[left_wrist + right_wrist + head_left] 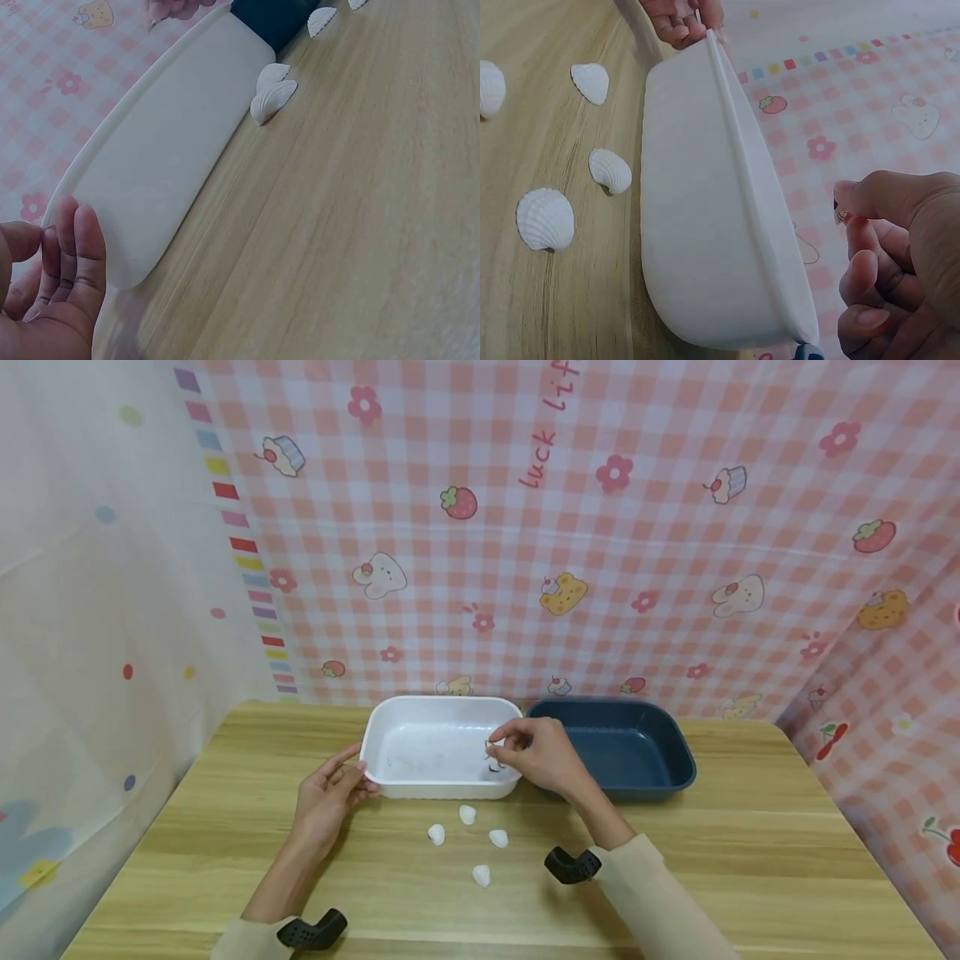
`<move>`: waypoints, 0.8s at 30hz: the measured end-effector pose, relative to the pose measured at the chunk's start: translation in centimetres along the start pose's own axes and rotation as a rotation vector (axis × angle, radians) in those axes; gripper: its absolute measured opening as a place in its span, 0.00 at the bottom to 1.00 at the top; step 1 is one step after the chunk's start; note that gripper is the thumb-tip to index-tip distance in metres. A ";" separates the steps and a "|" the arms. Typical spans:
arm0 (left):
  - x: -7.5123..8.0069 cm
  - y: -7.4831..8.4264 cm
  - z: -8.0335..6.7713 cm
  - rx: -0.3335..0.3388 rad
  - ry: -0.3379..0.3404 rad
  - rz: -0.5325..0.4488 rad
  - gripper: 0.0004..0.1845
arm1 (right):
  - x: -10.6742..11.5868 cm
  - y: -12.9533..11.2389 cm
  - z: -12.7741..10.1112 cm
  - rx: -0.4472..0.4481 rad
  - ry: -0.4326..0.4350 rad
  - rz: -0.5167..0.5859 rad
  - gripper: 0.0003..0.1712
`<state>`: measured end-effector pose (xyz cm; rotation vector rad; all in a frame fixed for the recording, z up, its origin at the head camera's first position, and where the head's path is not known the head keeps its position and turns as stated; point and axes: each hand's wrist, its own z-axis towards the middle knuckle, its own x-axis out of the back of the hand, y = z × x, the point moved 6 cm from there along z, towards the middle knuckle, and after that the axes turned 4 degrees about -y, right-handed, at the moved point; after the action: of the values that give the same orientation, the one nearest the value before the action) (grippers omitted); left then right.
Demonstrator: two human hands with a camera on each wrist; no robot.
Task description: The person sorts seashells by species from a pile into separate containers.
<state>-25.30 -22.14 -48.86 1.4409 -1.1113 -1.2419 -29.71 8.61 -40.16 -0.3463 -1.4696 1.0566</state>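
A white plastic tray [390, 752] stands at the middle of the wooden table, with a dark blue tray [660, 760] touching its right side. My left hand [358, 770] grips the white tray's left front corner at the rim; the right wrist view shows its fingers [681, 21] curled on that rim. My right hand [495, 748] hovers over the white tray's right end and pinches a small piece [492, 758], too small to identify. Several white shells [467, 815] lie on the table just in front of the white tray, also seen as shells [546, 219] beside its wall.
Pink checked cloth hangs behind and to the right, pale cloth to the left. The wooden table [750, 860] stretches wide on both sides of the trays. Black wrist mounts [573, 865] sit on both sleeves.
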 end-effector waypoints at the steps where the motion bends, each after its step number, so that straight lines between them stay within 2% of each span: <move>1: 0.0 0.0 0.0 -0.001 0.000 0.001 0.24 | -0.1 0.1 0.2 -0.006 -0.001 -0.001 0.04; 7: 0.1 0.0 0.0 -0.003 -0.004 0.007 0.24 | -0.5 0.4 1.0 -0.038 -0.014 0.009 0.05; 24: 0.1 0.0 0.0 0.003 -0.001 0.020 0.23 | -1.6 0.7 2.2 -0.052 -0.040 -0.016 0.06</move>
<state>-25.29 -22.19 -48.89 1.4280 -1.1262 -1.2281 -31.55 6.94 -41.38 -0.3520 -1.5356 1.0191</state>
